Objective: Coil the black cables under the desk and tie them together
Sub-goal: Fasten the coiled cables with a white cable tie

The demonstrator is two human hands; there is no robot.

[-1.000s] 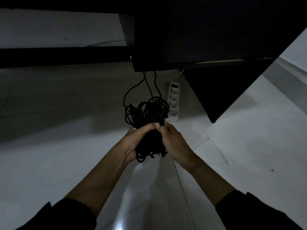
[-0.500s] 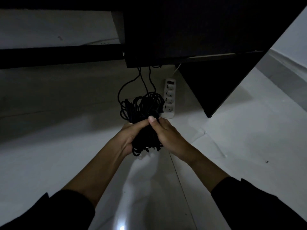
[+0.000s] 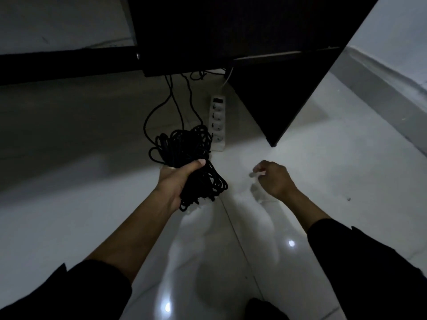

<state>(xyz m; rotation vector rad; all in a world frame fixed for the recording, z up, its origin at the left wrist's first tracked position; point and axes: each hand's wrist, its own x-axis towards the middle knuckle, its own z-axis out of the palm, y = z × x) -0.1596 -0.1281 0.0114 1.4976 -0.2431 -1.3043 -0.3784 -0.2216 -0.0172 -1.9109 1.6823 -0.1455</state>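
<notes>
While the left hand (image 3: 176, 181) grips the coiled bundle of thin black cables (image 3: 189, 158) round its waist, thumb laid across the front and fingers curled behind out of sight, the loops spill out on both sides of the grip: a fat tangle of coils fans out beyond the thumb, toward the white plastic power strip (image 3: 217, 123), and a tighter sheaf of loop ends sticks out on the near side, past the heel of the palm. That bundle is up off the glossy white tiled floor (image 3: 231, 262), held just in front of the power strip, its far coils overlapping the strip's nearest socket in the picture. Three loose strands run from the far coils away past the strip's left edge and up under the dark desk panel (image 3: 231, 31). On the other side of the bundle, well apart from it and nearer than the strip, the right hand (image 3: 275, 179) hovers over the floor with fingers curled in; the fingertips are blurred, so whether they pinch anything cannot be told. Beyond the strip a thin white lead (image 3: 227, 78) climbs from its far end toward the desk. Black sleeves (image 3: 369, 262) cover both forearms near the bottom edge
</notes>
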